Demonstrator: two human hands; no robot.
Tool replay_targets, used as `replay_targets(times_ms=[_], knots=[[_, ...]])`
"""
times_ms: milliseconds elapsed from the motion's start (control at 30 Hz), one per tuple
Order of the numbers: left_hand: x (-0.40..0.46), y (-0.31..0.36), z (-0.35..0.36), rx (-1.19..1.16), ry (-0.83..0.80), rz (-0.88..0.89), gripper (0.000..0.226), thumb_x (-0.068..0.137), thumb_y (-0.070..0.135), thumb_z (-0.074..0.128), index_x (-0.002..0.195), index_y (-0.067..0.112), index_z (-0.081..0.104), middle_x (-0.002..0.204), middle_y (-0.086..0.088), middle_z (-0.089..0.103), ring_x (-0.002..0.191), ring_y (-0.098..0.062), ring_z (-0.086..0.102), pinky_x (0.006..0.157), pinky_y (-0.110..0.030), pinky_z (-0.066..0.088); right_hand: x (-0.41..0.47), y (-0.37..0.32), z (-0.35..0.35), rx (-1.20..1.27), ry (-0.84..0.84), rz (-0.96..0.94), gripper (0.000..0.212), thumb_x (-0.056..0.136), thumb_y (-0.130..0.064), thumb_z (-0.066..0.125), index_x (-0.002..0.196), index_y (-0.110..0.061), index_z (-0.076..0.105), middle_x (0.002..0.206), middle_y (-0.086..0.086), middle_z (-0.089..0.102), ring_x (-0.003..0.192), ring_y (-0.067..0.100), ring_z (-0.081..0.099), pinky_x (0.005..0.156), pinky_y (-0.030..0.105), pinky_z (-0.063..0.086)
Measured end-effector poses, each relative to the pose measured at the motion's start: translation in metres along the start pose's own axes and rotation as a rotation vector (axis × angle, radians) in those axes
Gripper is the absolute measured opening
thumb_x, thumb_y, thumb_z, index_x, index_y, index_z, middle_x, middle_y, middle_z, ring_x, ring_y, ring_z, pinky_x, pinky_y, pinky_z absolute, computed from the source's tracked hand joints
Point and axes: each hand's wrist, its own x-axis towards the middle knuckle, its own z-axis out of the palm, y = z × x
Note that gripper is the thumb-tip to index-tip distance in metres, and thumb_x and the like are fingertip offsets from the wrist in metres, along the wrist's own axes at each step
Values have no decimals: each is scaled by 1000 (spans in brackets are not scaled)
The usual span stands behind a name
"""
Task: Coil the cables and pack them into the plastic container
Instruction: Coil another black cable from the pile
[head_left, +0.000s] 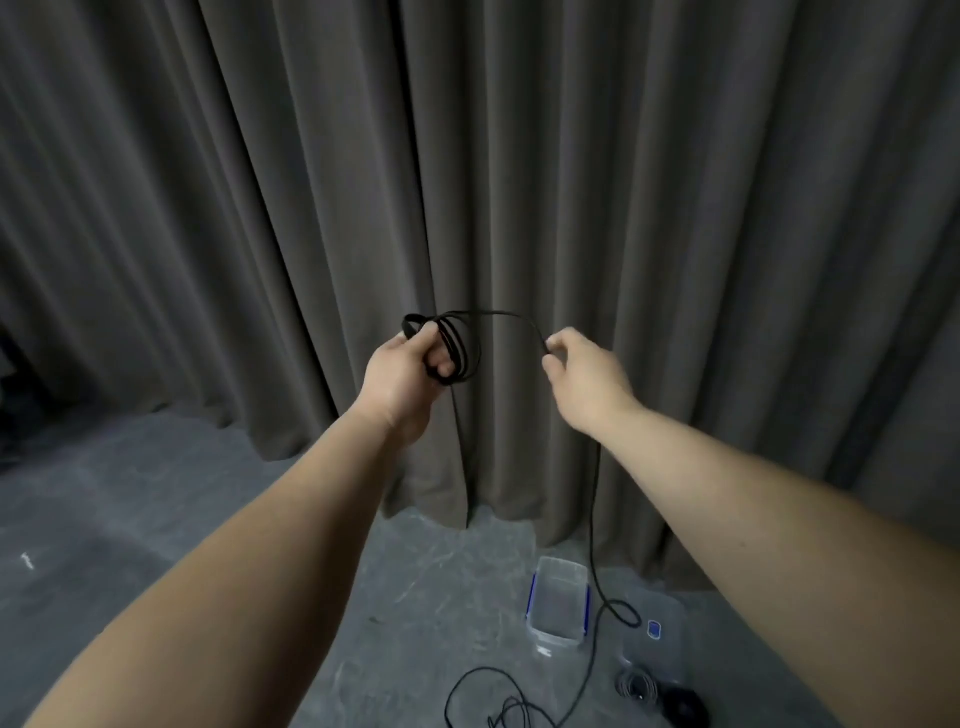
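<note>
While your left hand (402, 376) curls its fingers around several loops of the thin black cable (457, 348), your right hand (584, 379) pinches the same cable between thumb and fingertips, a short arc spanning the two. From there the cable drops to the grey concrete floor (156, 519) and trails in loose loops beside the clear rectangular plastic container with blue clips (558, 605), which sits open near the grey pleated curtain (519, 156). No writing is readable. Two small coiled cables (662, 696) lie right of it.
</note>
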Motion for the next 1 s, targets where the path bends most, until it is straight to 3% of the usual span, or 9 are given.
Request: replay_targets(times_ms=[100,200,333,467,533,633,767,833,1000], knots=[[6,10,3,-178,-10,-63,25,101,9,39,78,17,41,63,3,31,53,-8,32,56,-18,31,-3,-1,1,-97,105,49,11,99,-28,43,97,-22,52,82,5,59,77,29,55,62,28,38],[11,17,4,-189,-6,-63,24,102,11,39,80,18,40,66,2,30,58,-9,30,61,-20,30,-5,-2,0,-429,2,-212,17,96,-23,44,102,-24,60,96,6,63,87,30,59,65,28,38],[17,25,4,154,-19,64,26,101,12,42,77,19,40,61,4,38,57,-11,37,55,-22,27,-9,-16,-4,-504,-316,-560,35,96,-17,43,125,-28,58,112,1,55,104,27,57,78,27,42],[22,23,4,499,-106,133,18,101,13,45,83,13,47,69,-3,51,62,-10,50,61,-20,41,0,-52,-23,-280,-313,-660,29,96,-21,50,120,-26,65,110,2,57,106,23,56,91,31,43],[23,19,3,499,-163,103,12,102,14,45,95,11,54,81,-8,58,73,-13,56,75,-26,45,9,-63,-33,-139,-292,-631,26,94,-17,54,115,-21,69,103,3,60,100,19,57,90,25,42],[23,17,7,543,-237,63,21,103,19,45,84,14,52,69,-2,56,62,-10,55,75,-32,37,18,-66,-42,125,-238,-521,23,91,-7,57,105,-13,74,88,-7,62,79,-4,56,75,1,35],[23,18,16,392,-272,-38,29,102,23,42,75,14,46,55,1,44,51,-14,44,63,-31,32,30,-58,-35,455,-116,-329,5,83,-10,70,81,-14,73,73,-7,67,65,-6,57,70,10,43],[21,21,19,244,-290,-125,35,103,32,37,76,13,47,54,1,34,49,-14,34,57,-26,30,39,-53,-33,535,20,-226,11,79,-16,76,72,-14,68,64,-8,62,55,-7,52,61,8,41],[19,25,28,113,-336,-175,34,103,36,36,77,16,46,56,6,27,48,-9,29,66,-25,37,51,-35,-34,637,45,-74,15,82,-20,73,69,-18,67,56,-11,57,45,-2,46,50,13,37]])
